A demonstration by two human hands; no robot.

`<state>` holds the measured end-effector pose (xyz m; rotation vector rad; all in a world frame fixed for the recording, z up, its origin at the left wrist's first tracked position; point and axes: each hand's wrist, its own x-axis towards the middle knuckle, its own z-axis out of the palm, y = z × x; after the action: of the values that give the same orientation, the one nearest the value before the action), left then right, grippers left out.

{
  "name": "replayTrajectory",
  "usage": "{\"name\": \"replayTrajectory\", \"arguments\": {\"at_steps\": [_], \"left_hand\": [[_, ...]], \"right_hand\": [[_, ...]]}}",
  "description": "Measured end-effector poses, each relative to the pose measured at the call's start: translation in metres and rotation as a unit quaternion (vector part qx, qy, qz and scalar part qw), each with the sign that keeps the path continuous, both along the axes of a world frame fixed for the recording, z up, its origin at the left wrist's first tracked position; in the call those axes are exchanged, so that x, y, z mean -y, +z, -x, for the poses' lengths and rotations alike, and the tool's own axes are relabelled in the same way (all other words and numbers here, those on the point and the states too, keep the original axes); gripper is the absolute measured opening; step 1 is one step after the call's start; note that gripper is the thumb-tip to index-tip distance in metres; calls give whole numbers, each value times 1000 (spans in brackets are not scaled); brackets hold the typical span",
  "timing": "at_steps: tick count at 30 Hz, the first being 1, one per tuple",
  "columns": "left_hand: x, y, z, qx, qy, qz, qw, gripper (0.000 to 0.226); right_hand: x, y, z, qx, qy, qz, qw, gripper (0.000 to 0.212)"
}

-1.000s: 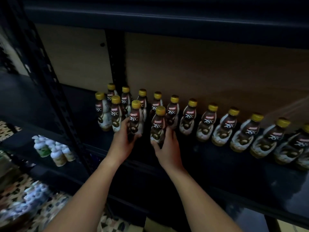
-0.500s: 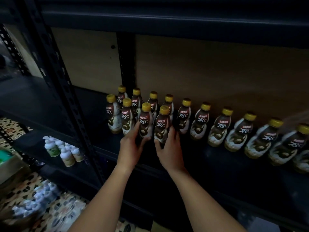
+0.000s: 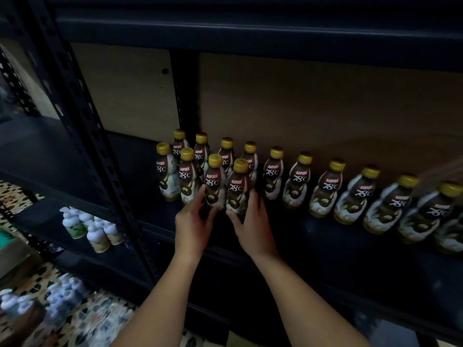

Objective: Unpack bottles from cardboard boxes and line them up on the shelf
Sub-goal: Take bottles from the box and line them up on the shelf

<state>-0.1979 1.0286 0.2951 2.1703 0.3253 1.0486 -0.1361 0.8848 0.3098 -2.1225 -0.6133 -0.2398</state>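
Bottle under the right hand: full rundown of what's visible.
The bottle is a small waisted one with a yellow screw cap, its dark brown and white sleeve reading KOPIKO 78°C. It stands upright on the dark shelf, front row, rightmost there, close beside the bottle the left hand holds. The right hand grips its lower body, thumb in front.

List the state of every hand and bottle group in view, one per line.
Left hand: grips a front-row bottle.
Right hand: grips the next front-row bottle.
Back-row bottles: upright, capped, lined along the shelf.
Front-row bottles: upright, capped, four so far.
White bottles: upright, on the lower shelf to the left.
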Motion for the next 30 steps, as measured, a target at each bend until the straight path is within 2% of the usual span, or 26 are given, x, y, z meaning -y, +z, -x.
{"name": "replayTrajectory", "arguments": {"at_steps": [8, 30], "left_hand": [[6, 2, 0, 20, 47, -10, 999, 63], [7, 6, 2, 21, 38, -4, 999, 64]], "right_hand": [[0, 1, 1, 10, -8, 4, 1000, 75], [2, 3, 5, 5, -7, 12, 1000, 75]]}}
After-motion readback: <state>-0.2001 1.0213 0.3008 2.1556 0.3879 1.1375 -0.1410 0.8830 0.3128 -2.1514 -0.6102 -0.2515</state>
